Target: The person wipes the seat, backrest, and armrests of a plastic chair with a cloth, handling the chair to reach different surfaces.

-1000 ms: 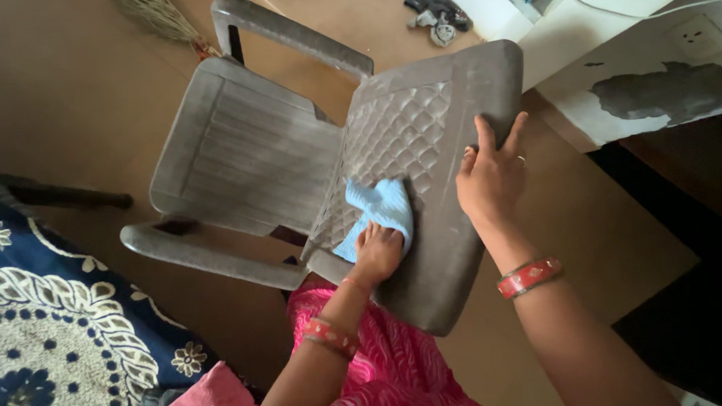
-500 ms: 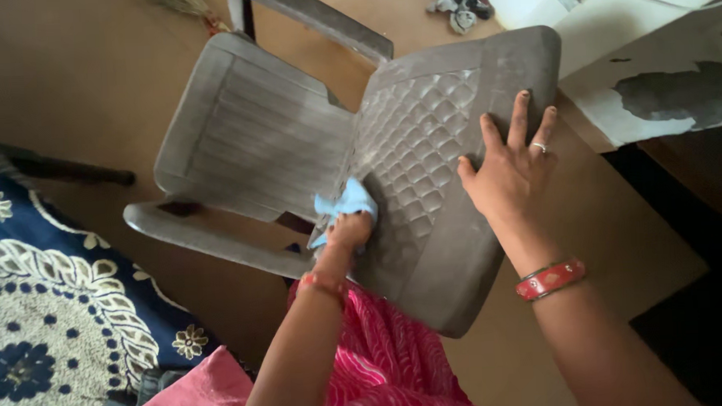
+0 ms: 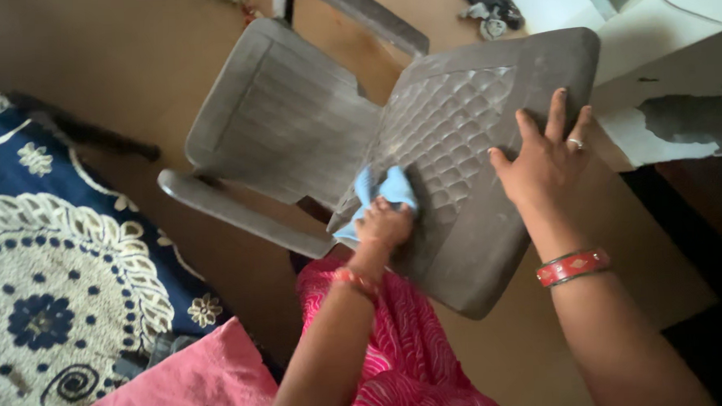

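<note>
Your left hand (image 3: 384, 224) has its fingers curled tight around the light blue cloth (image 3: 380, 191), bunched under the palm and pressed flat onto the quilted backrest (image 3: 463, 155) of the grey plastic chair (image 3: 294, 125). That cloth now sits low on the backrest, close to where it meets the seat, with a loose corner trailing down toward the near armrest (image 3: 233, 211).

Your right hand (image 3: 547, 160) is spread wide open, fingers fanned, palm flat on the backrest's upper right part. It grips nothing; it only braces the panel. A ring shows on 1 finger, and a red bangle (image 3: 573, 267) circles that wrist.

Compared with half a second ago, the cloth has come back out from the seat crease and slid a little right onto the diamond pattern, and it looks more opened out than the pinched wad it was. The right hand has stayed planted on the same part of the backrest. To me that reads as a back-and-forth wiping stroke, with the lower backrest getting the attention and the upper part still showing a dusty film.

Further out: pink patterned fabric (image 3: 398, 346) at your lap, a blue and white patterned rug (image 3: 52, 302) to the left, and a peeling white wall corner (image 3: 662, 120) beside the chair.
</note>
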